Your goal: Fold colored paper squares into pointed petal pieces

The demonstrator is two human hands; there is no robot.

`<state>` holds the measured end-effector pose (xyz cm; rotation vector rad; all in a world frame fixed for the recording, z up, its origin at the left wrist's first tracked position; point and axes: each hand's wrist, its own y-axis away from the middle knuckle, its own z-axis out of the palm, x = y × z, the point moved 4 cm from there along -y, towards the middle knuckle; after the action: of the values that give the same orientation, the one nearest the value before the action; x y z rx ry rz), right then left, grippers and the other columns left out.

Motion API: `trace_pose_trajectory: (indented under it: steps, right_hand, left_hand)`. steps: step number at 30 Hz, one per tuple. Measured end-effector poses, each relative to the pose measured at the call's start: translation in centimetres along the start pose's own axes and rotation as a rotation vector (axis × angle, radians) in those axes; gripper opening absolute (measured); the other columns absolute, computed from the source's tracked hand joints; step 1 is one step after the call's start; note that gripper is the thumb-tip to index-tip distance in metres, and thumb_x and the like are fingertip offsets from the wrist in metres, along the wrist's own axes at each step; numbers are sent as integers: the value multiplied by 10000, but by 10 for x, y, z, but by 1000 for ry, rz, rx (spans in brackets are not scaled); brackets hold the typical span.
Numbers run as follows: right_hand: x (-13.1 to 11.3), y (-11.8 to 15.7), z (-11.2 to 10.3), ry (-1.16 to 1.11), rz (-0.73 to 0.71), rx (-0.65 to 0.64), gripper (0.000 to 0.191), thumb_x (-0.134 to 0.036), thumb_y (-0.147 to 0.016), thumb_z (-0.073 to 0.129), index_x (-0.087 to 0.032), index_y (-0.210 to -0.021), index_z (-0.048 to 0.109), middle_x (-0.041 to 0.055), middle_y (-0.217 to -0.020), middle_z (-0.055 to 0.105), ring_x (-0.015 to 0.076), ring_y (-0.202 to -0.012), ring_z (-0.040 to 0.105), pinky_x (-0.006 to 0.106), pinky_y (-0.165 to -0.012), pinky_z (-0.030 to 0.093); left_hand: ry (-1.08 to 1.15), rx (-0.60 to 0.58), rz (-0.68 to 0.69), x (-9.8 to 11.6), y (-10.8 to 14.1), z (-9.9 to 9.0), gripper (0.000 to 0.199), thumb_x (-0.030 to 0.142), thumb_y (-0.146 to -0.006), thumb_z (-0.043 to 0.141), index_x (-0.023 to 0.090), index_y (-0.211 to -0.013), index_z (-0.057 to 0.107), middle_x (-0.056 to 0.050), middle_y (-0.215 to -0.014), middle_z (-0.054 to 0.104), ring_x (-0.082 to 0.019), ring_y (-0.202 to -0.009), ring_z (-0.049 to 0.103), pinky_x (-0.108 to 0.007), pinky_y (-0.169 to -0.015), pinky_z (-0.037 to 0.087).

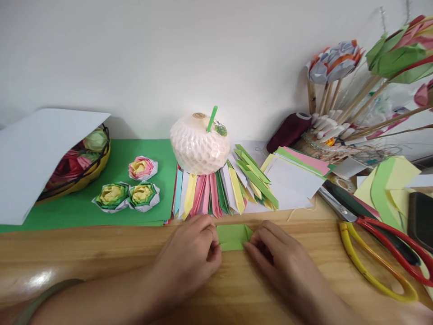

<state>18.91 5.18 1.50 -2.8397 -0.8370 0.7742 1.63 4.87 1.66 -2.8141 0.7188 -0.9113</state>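
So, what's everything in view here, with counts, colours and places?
Paper strip: one, light green, between hands
Folded papers: many, mixed colours, beyond hands
Coconut-shaped object: one, white, centre
Straw: one, green, atop it
Small flowers: three, multicoloured, left
Top sheet: one, green, under these
Basket: one, yellow, far left
Large sheet: one, white, over basket
Spool: one, maroon, right
Stemmed flowers: several, multicoloured, upper right
Clutter: uncounted, mixed, below those
Loose sheets: several, mixed colours, right
Scissors: one pair, red and yellow handles, right
Dark object: one, black, right edge
Table: one, brown, front
Wall: one, white, back
Left hand: one, holding strip
Right hand: one, holding strip
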Motion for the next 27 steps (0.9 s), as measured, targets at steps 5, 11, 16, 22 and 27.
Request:
trace_pose_trajectory:
  steps: [5, 11, 16, 22, 27]
  right_hand:
    - [-2, -1, 0, 42, -23, 13, 216, -204, -910, 407, -213, -702, 465, 28, -693, 540, 144, -550, 533, 235, -476, 422]
    - [-3, -1, -1, 187, -31, 17, 260, -268, -940, 371, -215, -700, 457, 23, -675, 542, 148, -525, 535, 246, -468, 407]
    - [-4, 0, -3, 255, -29, 17, 261, -282, -944, 368, -217, -707, 454, 18, -673, 543, 152, -526, 527, 255, -470, 385]
    - [-9, 1, -8, 234, -122, 41, 235, -218, -952, 367, -204, -785, 532, 38, -760, 586, 170, -656, 540, 274, -568, 398]
    - [-14, 4, -14, 171, -266, -29, 256, -196, -965, 377, -202, -890, 621, 48, -828, 644, 189, -752, 545, 302, -635, 396]
  left_hand:
    - [-52, 6, 18, 1, -1, 1, 133, 65, -709, 476, 172, -632, 496, -11, -705, 562, -178, -674, 565, -297, -602, 440]
    - [-105, 13, 36, 2, -1, 1, 128, 68, -709, 482, 169, -631, 489, -19, -707, 553, -192, -691, 560, -320, -618, 453]
    - [-175, -2, 79, 6, 0, 2, 130, 66, -727, 460, 167, -650, 485, -37, -729, 544, -212, -717, 548, -337, -618, 463]
    - [-264, -71, 53, 6, 2, 1, 119, 63, -724, 454, 178, -741, 475, -29, -798, 513, -188, -696, 526, -301, -578, 439]
    - [-327, -77, 161, 7, 4, -1, 226, 4, -756, 415, 178, -855, 520, -35, -853, 531, -194, -741, 523, -294, -594, 427]
